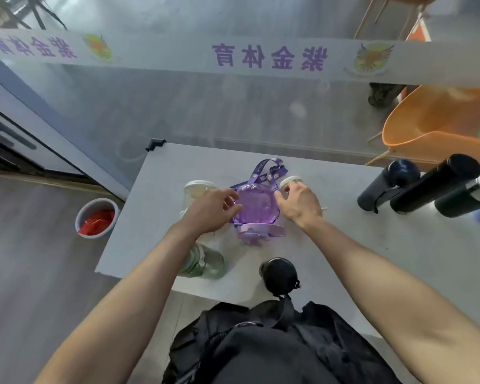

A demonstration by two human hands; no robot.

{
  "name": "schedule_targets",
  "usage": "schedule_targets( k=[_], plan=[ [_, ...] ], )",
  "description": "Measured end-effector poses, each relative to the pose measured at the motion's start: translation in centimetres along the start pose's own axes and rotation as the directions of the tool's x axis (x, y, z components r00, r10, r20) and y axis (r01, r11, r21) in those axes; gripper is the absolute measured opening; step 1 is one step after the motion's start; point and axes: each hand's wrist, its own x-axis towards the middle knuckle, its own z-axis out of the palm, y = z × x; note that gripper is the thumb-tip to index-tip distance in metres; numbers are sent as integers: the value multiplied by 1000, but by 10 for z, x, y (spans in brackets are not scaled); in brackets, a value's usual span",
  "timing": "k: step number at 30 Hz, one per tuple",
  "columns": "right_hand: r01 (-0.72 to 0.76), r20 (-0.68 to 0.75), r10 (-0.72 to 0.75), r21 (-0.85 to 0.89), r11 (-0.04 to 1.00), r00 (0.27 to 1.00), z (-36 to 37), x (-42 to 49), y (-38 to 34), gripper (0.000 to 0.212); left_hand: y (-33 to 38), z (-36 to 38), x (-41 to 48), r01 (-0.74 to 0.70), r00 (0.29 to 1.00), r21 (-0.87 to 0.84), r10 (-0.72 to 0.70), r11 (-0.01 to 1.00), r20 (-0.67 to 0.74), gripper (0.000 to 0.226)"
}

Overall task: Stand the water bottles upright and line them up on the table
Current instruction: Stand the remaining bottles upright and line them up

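A purple see-through bottle (255,207) with a purple strap (269,170) lies flat in the middle of the white table (358,259), its lid toward me. My left hand (211,210) touches its left side and my right hand (298,203) its right side, fingers spread on both. A clear bottle with a white lid (198,188) is behind my left hand. Part of a white-capped bottle (291,180) shows behind my right hand. A greenish clear bottle (205,263) is under my left forearm. A black bottle (279,274) stands near the front edge. Three dark bottles (432,187) stand at the right.
A black backpack (275,347) lies at the table's front edge below me. On the floor to the left is a grey bin (97,217) with red contents. An orange chair (438,128) stands behind the table's right side. A glass partition with a white banner is beyond the far edge.
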Motion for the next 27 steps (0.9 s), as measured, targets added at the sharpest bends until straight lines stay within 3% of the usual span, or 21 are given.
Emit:
schedule_targets(
  k=[5,12,14,18,22,27],
  plan=[
    [-18,9,18,-54,998,1000,-1,5,7,32,-3,7,3,-23,991,52,16,998,132,29],
    [-97,-103,76,-217,971,992,-2,3,37,58,1,5,18,-16,988,147,-7,989,156,35],
    [-179,-63,169,-243,953,984,-4,3,44,71,3,6,23,-14,986,175,-15,984,166,36],
    [-380,140,393,-107,919,909,1,0,57,87,16,9,41,-49,971,276,-19,960,238,53],
    [-369,203,360,8,929,911,15,-3,75,87,32,17,60,-117,898,352,-52,928,438,84],
    [-364,137,348,112,925,927,12,-7,87,84,47,39,71,-235,821,379,-26,895,570,61]
  ],
)
